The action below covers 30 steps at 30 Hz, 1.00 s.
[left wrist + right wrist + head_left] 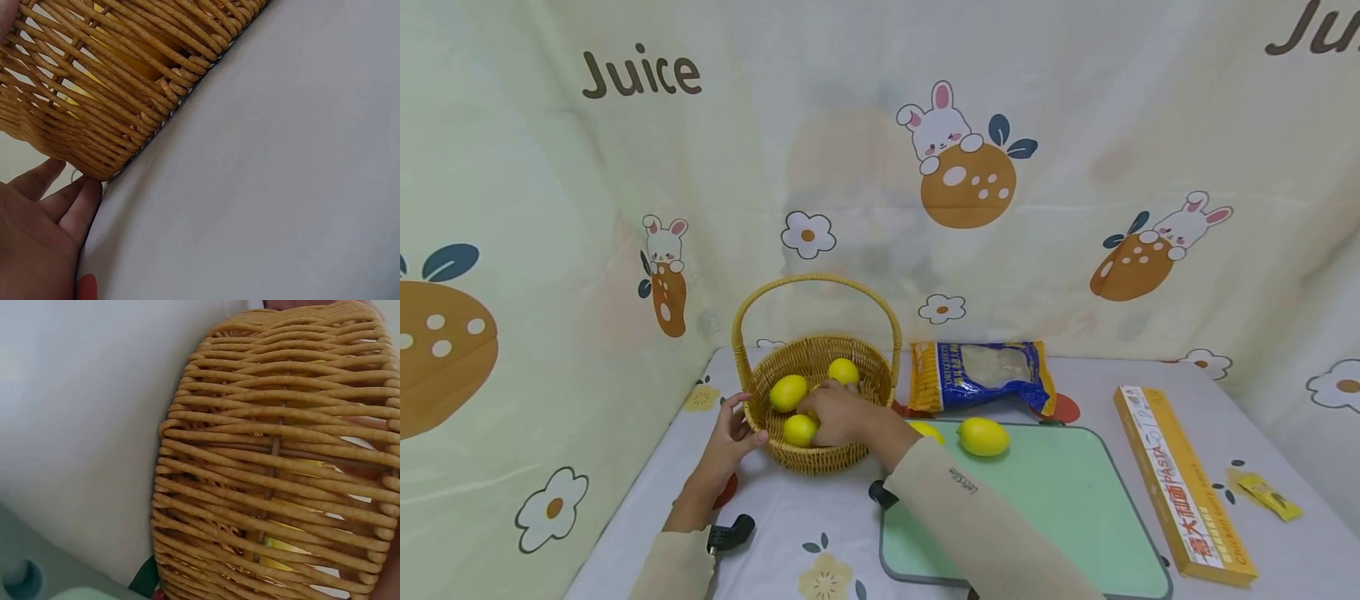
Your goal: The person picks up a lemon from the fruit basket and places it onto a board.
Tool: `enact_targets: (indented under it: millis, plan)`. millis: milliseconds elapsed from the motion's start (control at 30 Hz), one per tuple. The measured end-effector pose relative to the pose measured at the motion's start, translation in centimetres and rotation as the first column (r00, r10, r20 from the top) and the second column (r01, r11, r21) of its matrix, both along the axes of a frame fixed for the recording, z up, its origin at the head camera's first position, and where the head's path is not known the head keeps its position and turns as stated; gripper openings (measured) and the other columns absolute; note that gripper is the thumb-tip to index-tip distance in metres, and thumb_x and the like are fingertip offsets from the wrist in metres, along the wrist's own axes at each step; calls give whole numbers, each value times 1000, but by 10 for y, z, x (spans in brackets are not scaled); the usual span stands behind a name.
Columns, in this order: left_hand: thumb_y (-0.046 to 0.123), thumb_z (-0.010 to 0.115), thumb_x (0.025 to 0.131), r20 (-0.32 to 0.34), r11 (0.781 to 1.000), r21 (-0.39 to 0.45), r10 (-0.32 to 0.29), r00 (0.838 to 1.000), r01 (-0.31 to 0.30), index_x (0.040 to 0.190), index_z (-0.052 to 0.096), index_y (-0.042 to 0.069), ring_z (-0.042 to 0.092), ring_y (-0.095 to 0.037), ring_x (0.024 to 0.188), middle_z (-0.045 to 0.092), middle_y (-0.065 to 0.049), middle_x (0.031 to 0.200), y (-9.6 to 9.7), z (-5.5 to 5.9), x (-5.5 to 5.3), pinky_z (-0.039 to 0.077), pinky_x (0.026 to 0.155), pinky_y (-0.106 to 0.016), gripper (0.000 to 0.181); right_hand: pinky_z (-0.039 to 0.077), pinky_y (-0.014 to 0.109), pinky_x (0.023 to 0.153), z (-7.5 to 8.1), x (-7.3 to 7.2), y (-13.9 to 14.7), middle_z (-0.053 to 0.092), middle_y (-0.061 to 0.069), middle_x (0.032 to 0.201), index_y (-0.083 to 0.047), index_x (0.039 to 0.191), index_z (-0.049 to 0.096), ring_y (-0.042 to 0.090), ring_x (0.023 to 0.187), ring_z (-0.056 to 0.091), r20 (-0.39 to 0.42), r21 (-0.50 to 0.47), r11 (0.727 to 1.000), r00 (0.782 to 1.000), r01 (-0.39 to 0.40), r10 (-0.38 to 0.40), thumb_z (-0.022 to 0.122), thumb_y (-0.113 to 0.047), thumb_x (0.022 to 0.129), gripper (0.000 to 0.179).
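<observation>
A woven wicker basket [831, 457] with an arched handle stands at the back left of the table. Several yellow lemons [788, 393] lie inside it. My left hand [730, 435] holds the basket's left side, fingers at the rim and thumb lower on the wall. In the left wrist view, the fingers [82, 203] touch the weave. My right hand [838, 412] reaches over the front right rim, down among the lemons. Its fingertips are hidden, so whether it grips a lemon is unclear. The right wrist view shows mostly the basket's outer wall [275, 450], with yellow behind the gaps.
A green cutting board [1045, 508] lies right of the basket, under my right forearm. Two lemons [984, 437] sit at its far edge. Behind it is a blue and orange pasta bag [992, 375]. Further right are a long pasta box [1183, 483] and a small yellow packet [1270, 496].
</observation>
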<state>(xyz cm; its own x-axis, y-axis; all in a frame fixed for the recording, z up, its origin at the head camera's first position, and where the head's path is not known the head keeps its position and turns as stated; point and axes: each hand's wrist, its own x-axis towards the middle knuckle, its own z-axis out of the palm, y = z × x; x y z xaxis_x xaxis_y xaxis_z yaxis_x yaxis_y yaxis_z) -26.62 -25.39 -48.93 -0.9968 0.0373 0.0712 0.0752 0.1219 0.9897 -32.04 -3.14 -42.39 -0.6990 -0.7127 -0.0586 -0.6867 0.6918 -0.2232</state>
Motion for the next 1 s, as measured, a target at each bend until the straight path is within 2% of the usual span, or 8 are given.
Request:
enact_targets:
  millis: [133,267,400,567,600,767,833,1000]
  plan:
    - [10,63,94,-8,1000,0,5,1000,-5,146,20,17,28,-37,140,19,-23,157,-4,-11,-5,27,110,-45,68,21,59,108,1,3,0,57,-16,132,-34,135,58,27,140,27,24,33,999,1000,8,-8,66,-19,83,56]
    - [13,64,94,-30,1000,-9,14,999,-15,145,20,18,30,-37,140,20,-21,156,-5,-17,-9,28,110,-46,67,20,60,108,1,3,-2,58,-17,130,-37,133,59,28,142,24,10,60,998,1000,8,-9,67,-35,89,45]
    - [14,64,95,-41,1000,-13,23,999,-23,144,21,19,30,-37,139,21,-21,156,-5,-17,-11,28,109,-48,66,21,62,107,3,3,-4,60,-16,127,-34,130,62,30,141,27,-24,43,999,1000,11,-10,69,-45,88,43]
    - [15,64,95,-37,1000,-10,18,999,-18,146,20,19,29,-37,140,19,-21,157,-5,-16,-12,28,110,-48,68,23,63,107,3,0,-1,60,-12,129,-30,136,58,30,139,30,-29,32,999,999,38,-37,73,-36,87,52]
    - [14,64,95,-29,1000,-8,13,999,-13,146,20,18,29,-38,140,18,-22,157,-4,-13,-11,28,110,-48,68,23,63,106,3,0,-1,59,-12,130,-30,138,56,30,138,31,-30,35,999,999,39,-38,73,-34,87,54]
    - [12,63,95,-23,1000,-9,5,1000,-5,146,19,17,28,-39,140,18,-23,157,-4,-13,-10,28,109,-48,68,20,65,107,4,-1,2,57,-8,133,-30,141,53,27,137,33,-33,40,999,999,35,-33,73,-26,86,58]
    - [12,64,95,-31,1000,-9,7,999,-7,146,20,17,29,-38,140,19,-22,157,-6,-18,-11,28,109,-48,68,19,66,107,4,-1,3,56,-6,136,-30,141,52,27,136,34,-50,38,999,998,28,-26,73,-26,85,60]
    - [10,64,94,-40,1000,-4,7,999,-7,147,18,17,29,-39,140,18,-23,157,-7,-19,-11,28,109,-48,71,22,62,107,6,-1,10,51,-1,141,-29,142,50,28,131,39,-58,12,1000,998,9,-9,76,-31,83,65]
